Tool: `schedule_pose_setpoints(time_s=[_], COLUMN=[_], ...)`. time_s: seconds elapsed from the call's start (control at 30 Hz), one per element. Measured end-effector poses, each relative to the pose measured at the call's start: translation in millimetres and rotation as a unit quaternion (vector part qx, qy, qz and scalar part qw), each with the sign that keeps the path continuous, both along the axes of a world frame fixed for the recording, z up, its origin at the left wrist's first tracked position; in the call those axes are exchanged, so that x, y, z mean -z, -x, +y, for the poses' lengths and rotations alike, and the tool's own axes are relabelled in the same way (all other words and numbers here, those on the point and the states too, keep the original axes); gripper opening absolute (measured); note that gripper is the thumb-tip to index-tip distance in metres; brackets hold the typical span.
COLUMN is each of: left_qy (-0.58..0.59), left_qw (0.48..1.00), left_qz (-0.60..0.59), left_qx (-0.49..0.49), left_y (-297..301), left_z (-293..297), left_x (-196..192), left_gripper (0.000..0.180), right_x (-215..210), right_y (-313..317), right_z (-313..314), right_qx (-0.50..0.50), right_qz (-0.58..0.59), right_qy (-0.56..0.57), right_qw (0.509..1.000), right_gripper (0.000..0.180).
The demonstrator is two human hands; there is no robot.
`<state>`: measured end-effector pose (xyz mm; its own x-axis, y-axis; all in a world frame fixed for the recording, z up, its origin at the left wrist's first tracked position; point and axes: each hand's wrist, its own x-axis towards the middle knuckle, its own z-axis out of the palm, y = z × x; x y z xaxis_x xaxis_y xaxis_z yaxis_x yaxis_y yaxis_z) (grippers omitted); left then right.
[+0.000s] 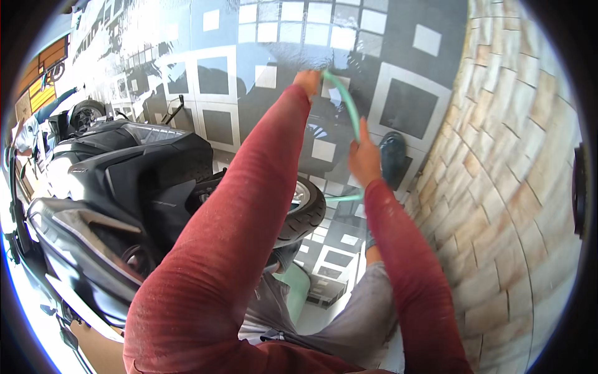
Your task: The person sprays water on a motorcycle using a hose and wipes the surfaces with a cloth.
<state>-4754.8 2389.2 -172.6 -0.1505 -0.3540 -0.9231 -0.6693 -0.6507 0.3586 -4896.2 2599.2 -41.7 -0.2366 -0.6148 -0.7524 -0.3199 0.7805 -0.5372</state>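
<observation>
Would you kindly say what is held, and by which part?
A green hose: the left hand grips it at its far visible end, the right hand farther back along its length.

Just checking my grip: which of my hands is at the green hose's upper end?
Your left hand, at the upper end of the green hose; your right hand holds it lower down, beside the dark boot.

floor point(408, 103): grey-and-white tiles — wet | wall point(498, 187): beige blocks, right | light: bright glare point(146, 31) — upper left
</observation>
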Motion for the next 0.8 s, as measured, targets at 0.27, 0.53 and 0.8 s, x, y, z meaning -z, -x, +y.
schedule_pose_setpoints(time_s=[0.27,0.53,0.8], left_qy=[-0.108,0.082,0.133], left_qw=[0.987,0.991,0.928], left_qz=[0.089,0.096,0.343], left_qx=[-0.085,-0.049,-0.054], left_y=[35,18,-47], left_z=[130,206,271], left_x=[-142,-358,-543], left_gripper=[0.051,0.045,0.045], right_x=[-175,-154,-265], right_y=[-56,53,46], right_z=[49,20,33], right_qx=[0.313,0.543,0.304], right_qz=[-0.326,-0.410,-0.705], right_qy=[-0.055,0.024,0.047], right_qw=[0.890,0.733,0.639], right_gripper=[0.052,0.036,0.022])
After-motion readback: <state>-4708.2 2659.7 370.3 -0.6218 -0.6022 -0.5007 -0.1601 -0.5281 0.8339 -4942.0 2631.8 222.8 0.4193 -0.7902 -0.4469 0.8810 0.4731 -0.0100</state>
